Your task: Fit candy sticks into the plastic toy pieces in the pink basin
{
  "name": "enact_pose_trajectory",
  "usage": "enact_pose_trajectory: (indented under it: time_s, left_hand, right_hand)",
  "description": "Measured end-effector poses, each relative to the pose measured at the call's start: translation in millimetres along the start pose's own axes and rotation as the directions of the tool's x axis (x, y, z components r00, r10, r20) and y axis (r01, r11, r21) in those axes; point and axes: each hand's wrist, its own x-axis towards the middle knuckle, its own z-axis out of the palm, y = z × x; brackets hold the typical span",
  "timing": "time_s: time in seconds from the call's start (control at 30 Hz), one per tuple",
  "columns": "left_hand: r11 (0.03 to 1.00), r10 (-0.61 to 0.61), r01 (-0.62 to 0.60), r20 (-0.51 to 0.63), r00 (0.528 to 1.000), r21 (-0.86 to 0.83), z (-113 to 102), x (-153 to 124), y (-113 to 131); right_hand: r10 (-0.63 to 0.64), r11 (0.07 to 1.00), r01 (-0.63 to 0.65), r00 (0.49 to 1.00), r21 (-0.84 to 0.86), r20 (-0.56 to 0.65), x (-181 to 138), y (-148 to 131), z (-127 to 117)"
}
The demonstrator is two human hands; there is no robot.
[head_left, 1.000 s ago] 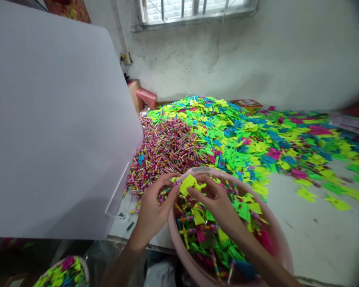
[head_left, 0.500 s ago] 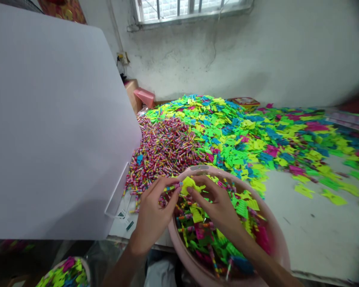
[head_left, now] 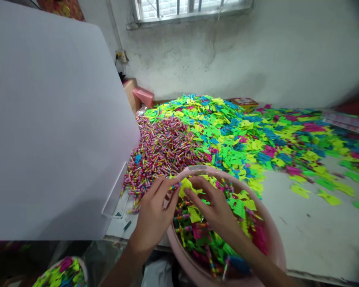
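My left hand (head_left: 155,211) is closed in a pinch on a small striped, pencil-like stick (head_left: 176,186). Fingertips of my right hand (head_left: 217,205) grip a flat yellow plastic piece (head_left: 185,185). Stick and piece meet between the two hands; the fingers partly cover the joint, so I cannot tell how they fit together. Both hands are above the near-left part of a pink basin (head_left: 277,243). Inside the basin lie green, yellow, pink and blue plastic pieces, several with striped sticks in them.
Behind the basin rises a heap of striped sticks (head_left: 164,145), beside a wide pile of coloured plastic pieces (head_left: 236,135). A large white panel (head_left: 60,131) blocks the left side. Lower left, a second container (head_left: 85,271) holds more pieces. A barred window is above.
The stick and the yellow piece stay held together at nearly the same spot, with slight finger movement. The whole view has shifted a little.
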Motion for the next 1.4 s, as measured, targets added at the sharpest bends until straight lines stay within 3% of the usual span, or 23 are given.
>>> enact_pose_trajectory:
  time_s: [0.17,0.33,0.53,0.7,0.87,1.0,1.13,1.27,1.4]
  left_hand:
    - [0.997,0.046,-0.046,-0.009,0.999,0.069,2.0,-7.2,-0.2]
    - [0.999,0.020,-0.014,0.138,0.990,-0.042,-12.6,-0.2,-6.7]
    - [0.993,0.006,0.025,0.258,0.966,-0.116,-18.7,12.2,-19.2]
    - [0.998,0.059,-0.058,0.211,0.976,-0.013,-10.9,10.5,-11.8]
    - [0.973,0.131,-0.170,0.228,0.965,0.159,-10.2,8.8,-8.5]
    - [0.973,0.171,-0.207,0.281,0.944,0.102,-13.0,8.6,-11.0]
    - [0.989,0.140,-0.146,0.309,0.941,-0.001,-15.4,10.1,-15.3]
    - [0.988,0.144,-0.114,0.373,0.917,-0.101,-15.8,12.7,-23.5]
    - [0.978,0.194,-0.153,0.362,0.912,-0.138,-14.2,15.4,-33.8]
  right_hand:
    - [-0.188,0.953,0.180,0.982,-0.243,-0.011,-5.0,2.9,-2.3]
    - [-0.338,0.873,0.353,0.935,-0.337,0.106,-6.4,6.0,-13.4]
    - [-0.293,0.902,0.305,0.952,-0.306,0.085,-6.5,13.1,-12.5]
    - [-0.188,0.947,0.194,0.981,-0.258,0.046,-4.6,18.0,-11.0]
    - [-0.212,0.924,0.232,0.972,-0.306,0.097,-3.2,14.3,-15.1]
    - [-0.280,0.884,0.311,0.950,-0.349,0.137,-4.2,14.2,-17.7]
    - [-0.353,0.840,0.387,0.922,-0.380,0.158,-6.1,18.2,-17.6]
    - [-0.370,0.838,0.405,0.914,-0.366,0.166,-7.7,20.5,-16.5]
    - [-0.350,0.848,0.392,0.920,-0.357,0.177,-8.1,22.8,-17.3]
